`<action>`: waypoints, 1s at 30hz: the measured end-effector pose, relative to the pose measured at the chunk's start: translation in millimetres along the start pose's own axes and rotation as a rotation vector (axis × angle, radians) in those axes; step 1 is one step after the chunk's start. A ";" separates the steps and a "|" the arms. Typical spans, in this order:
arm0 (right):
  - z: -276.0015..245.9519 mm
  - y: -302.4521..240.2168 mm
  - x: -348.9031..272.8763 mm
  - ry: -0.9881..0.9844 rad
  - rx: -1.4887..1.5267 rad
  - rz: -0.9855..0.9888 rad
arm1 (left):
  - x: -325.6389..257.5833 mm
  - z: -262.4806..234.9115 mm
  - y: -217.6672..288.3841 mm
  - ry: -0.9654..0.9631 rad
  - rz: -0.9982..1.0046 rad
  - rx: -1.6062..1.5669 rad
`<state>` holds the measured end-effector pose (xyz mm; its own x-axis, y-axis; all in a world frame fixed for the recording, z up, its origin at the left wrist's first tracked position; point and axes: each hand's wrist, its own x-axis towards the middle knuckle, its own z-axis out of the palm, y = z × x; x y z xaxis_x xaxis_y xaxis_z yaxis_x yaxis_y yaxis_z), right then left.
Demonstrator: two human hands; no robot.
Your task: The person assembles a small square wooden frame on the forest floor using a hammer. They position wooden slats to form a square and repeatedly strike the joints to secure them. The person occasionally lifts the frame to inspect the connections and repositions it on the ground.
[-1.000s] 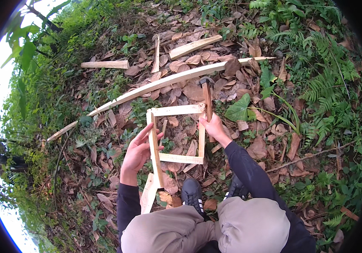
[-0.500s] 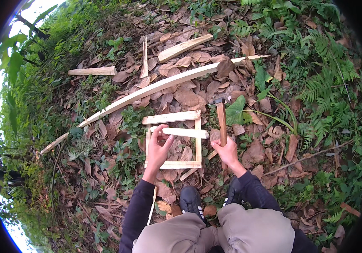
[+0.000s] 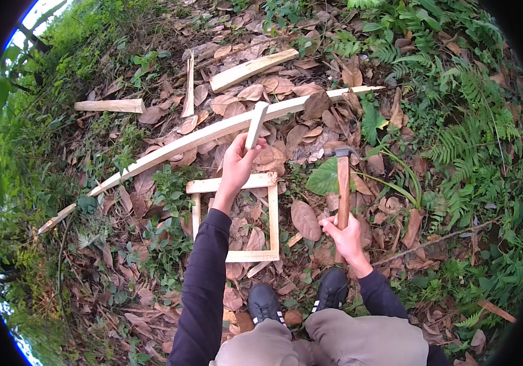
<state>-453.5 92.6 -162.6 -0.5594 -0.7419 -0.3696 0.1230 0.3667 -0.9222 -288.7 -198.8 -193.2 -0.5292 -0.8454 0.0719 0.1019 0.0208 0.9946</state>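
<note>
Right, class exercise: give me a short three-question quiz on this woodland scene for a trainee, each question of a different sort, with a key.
1. True or false: the right hand holds a hammer by its wooden handle.
2. What does the left hand hold up? A) a short wooden slat B) a saw C) a leaf
3. Fill in: the square wooden frame lies on ground covered in dry ____.

Key: 1 true; 2 A, the short wooden slat; 3 leaves.
</note>
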 end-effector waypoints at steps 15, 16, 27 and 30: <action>4.1 9.7 -8.5 -0.065 -0.128 -0.021 | 16.7 41.2 -24.1 0.219 -0.150 -0.378; 5.1 10.5 -7.7 -0.063 -0.130 -0.029 | 16.8 41.3 -25.3 0.201 -0.152 -0.367; 5.1 -5.6 -8.5 -0.067 -0.157 0.050 | 3.7 48.0 -33.3 0.071 -0.058 -0.237; -1.7 -8.6 -4.8 -0.076 -0.240 0.031 | -2.0 53.0 -32.1 0.017 0.038 -0.081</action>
<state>-453.2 93.9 -152.7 -0.4943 -0.7646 -0.4136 -0.0640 0.5064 -0.8599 -335.6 -169.5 -221.2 -0.5093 -0.8539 0.1075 0.1897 0.0105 0.9818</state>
